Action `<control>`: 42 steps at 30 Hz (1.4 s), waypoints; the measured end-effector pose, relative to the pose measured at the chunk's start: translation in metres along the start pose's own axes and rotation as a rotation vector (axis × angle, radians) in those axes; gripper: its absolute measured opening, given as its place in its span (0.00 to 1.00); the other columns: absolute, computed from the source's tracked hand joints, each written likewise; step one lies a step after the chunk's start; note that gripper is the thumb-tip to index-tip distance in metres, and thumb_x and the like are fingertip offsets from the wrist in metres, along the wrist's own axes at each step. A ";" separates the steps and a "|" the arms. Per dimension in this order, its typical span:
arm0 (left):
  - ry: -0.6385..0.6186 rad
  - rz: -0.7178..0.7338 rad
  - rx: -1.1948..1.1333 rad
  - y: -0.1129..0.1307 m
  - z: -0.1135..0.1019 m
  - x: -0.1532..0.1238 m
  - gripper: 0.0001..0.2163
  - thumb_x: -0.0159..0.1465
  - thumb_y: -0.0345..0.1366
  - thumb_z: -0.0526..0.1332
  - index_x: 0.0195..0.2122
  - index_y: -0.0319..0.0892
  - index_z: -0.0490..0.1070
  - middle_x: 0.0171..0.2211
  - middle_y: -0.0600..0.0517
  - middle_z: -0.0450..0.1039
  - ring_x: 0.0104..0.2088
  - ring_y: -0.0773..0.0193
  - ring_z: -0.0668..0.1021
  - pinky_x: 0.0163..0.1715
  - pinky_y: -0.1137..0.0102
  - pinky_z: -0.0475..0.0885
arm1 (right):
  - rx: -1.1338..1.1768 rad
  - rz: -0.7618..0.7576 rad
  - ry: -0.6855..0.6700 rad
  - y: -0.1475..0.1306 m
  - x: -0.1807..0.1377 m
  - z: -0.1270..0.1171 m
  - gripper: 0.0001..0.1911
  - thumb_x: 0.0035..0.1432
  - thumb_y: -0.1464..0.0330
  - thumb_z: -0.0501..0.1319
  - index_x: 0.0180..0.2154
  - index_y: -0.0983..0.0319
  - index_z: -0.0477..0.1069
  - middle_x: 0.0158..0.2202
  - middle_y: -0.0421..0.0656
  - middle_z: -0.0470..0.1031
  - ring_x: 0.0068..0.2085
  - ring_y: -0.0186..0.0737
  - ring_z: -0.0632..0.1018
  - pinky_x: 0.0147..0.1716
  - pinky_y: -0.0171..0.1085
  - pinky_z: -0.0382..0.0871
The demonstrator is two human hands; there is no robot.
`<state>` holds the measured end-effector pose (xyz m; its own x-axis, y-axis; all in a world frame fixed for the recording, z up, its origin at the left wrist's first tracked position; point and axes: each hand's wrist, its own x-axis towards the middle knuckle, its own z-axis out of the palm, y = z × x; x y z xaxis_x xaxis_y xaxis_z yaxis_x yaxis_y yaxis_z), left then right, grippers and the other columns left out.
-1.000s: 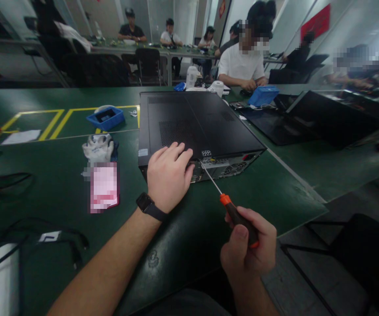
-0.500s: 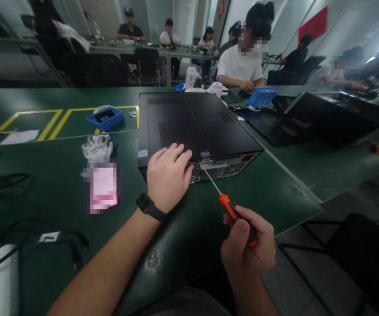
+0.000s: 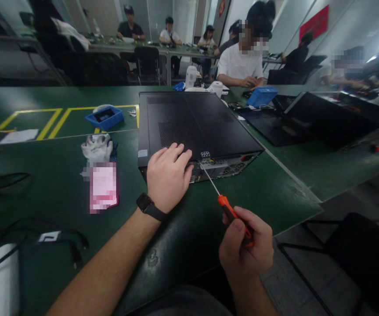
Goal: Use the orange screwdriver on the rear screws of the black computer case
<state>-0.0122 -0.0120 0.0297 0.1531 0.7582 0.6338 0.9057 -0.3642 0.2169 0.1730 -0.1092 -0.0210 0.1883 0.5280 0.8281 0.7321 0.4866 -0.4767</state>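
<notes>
A black desktop computer case (image 3: pixel 196 123) lies flat on the green table (image 3: pixel 248 193), its rear panel facing me. My left hand (image 3: pixel 168 175) rests open on the case's near top edge, fingers spread flat, a black watch on the wrist. My right hand (image 3: pixel 246 250) is closed round the orange-and-black handle of a screwdriver (image 3: pixel 224 204). The thin metal shaft runs up and left, and its tip touches the rear panel just under the lid, beside my left fingertips.
A blue bin (image 3: pixel 105 116) and a crumpled glove (image 3: pixel 97 147) lie left of the case, with a pink blurred item (image 3: pixel 103 186) nearer me. Black cables (image 3: pixel 27 237) sprawl at lower left. A person in white (image 3: pixel 242 61) sits beyond, by a second blue bin (image 3: pixel 262 95) and dark panels (image 3: pixel 327 116).
My right hand and the screwdriver have shifted slightly left and toward the case; the fingers have turned a little on the handle. My left hand has stayed put.
</notes>
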 end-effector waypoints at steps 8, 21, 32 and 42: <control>0.001 0.001 -0.008 0.001 -0.001 0.001 0.13 0.69 0.32 0.62 0.54 0.42 0.77 0.59 0.42 0.79 0.62 0.49 0.77 0.63 0.50 0.70 | 0.134 0.024 -0.014 0.001 0.000 0.002 0.15 0.65 0.69 0.62 0.53 0.62 0.73 0.42 0.46 0.80 0.35 0.38 0.82 0.31 0.39 0.81; 0.001 -0.006 -0.012 0.001 -0.001 0.001 0.13 0.69 0.32 0.61 0.53 0.43 0.77 0.59 0.42 0.79 0.62 0.48 0.78 0.63 0.49 0.70 | 0.078 0.092 0.036 0.003 -0.005 0.002 0.14 0.66 0.67 0.63 0.52 0.62 0.75 0.41 0.44 0.80 0.31 0.35 0.82 0.29 0.35 0.78; 0.001 0.004 0.012 0.000 -0.001 0.001 0.13 0.69 0.33 0.62 0.54 0.43 0.76 0.59 0.43 0.79 0.62 0.49 0.78 0.63 0.50 0.71 | -0.002 0.041 0.044 0.004 -0.005 0.003 0.15 0.64 0.69 0.65 0.53 0.61 0.74 0.44 0.43 0.80 0.33 0.36 0.84 0.31 0.36 0.80; 0.001 -0.004 -0.008 0.001 -0.001 0.001 0.13 0.69 0.33 0.61 0.54 0.42 0.77 0.59 0.42 0.78 0.62 0.48 0.77 0.63 0.50 0.70 | 0.130 0.011 0.011 0.002 -0.001 0.003 0.17 0.63 0.69 0.63 0.54 0.62 0.73 0.44 0.46 0.79 0.40 0.41 0.83 0.37 0.42 0.82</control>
<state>-0.0117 -0.0123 0.0310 0.1491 0.7593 0.6335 0.9030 -0.3655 0.2256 0.1721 -0.1064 -0.0240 0.2037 0.5266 0.8253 0.6386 0.5675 -0.5197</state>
